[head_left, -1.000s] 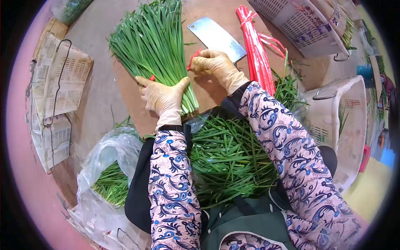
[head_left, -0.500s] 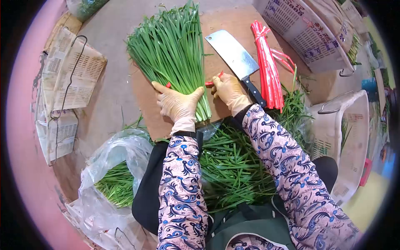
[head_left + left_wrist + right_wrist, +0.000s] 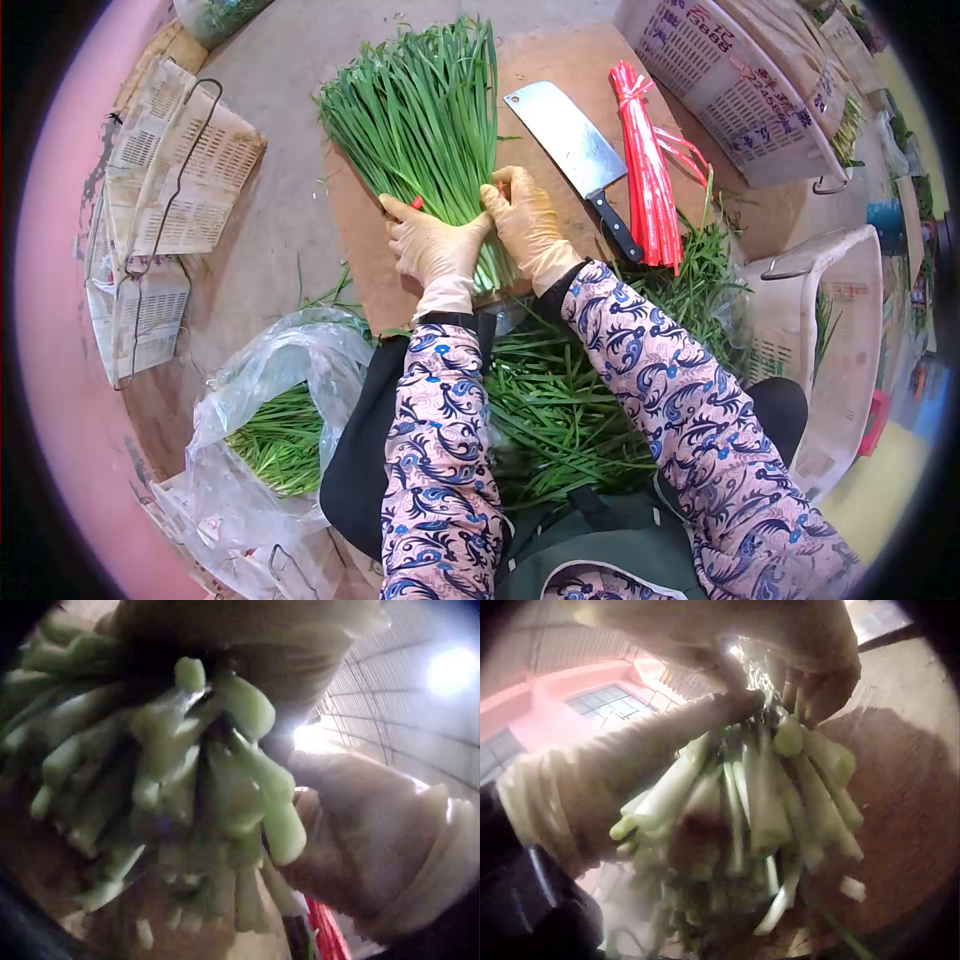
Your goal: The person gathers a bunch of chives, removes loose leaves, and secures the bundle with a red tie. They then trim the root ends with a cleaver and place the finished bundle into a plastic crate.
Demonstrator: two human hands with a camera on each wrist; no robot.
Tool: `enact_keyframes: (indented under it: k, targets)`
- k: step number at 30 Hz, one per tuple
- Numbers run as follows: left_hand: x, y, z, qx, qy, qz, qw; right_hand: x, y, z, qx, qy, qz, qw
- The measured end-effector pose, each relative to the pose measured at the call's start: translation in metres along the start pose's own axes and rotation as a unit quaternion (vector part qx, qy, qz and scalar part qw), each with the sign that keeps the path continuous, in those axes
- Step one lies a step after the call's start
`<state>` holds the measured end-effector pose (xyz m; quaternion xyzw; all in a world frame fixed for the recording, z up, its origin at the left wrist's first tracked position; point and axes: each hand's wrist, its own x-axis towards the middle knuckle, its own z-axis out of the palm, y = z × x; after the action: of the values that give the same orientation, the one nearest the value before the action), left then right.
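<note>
Left hand (image 3: 435, 247): fingers clasping garlic chives (image 3: 425, 120)
Right hand (image 3: 529, 225): bent fingers touching them; whether pinching, cannot tell

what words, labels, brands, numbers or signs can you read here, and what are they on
"888", apparently, in red on the upper right crate; uncertain.
Other red and purple characters there: too small and blurred to read.
No other text is readable.
</note>
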<state>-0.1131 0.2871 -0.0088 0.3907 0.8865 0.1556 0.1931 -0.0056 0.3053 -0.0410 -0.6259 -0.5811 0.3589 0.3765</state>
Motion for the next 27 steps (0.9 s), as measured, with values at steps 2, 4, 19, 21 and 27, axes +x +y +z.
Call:
enact_keyframes:
  k: [2, 4, 19, 21, 27]
  targets:
    - [0.005, -0.011, 0.001, -0.050, -0.026, 0.011, 0.998, 0.001, 0.012, 0.004, 0.009, 0.002, 0.021, 1.000]
    - [0.011, -0.022, -0.005, -0.142, -0.070, 0.011, 0.987, 0.003, 0.025, 0.005, 0.012, -0.002, 0.042, 0.999]
    - [0.058, -0.079, 0.009, -0.515, -0.135, -0.096, 0.841, 0.035, 0.021, -0.018, 0.096, -0.165, 0.237, 0.953]
    - [0.061, -0.074, 0.009, -0.534, -0.156, -0.121, 0.822, 0.037, 0.007, -0.022, 0.130, -0.192, 0.266, 0.936]
    - [0.053, -0.051, 0.013, -0.542, -0.241, -0.097, 0.800, 0.041, -0.008, -0.028, 0.242, -0.295, 0.279, 0.881]
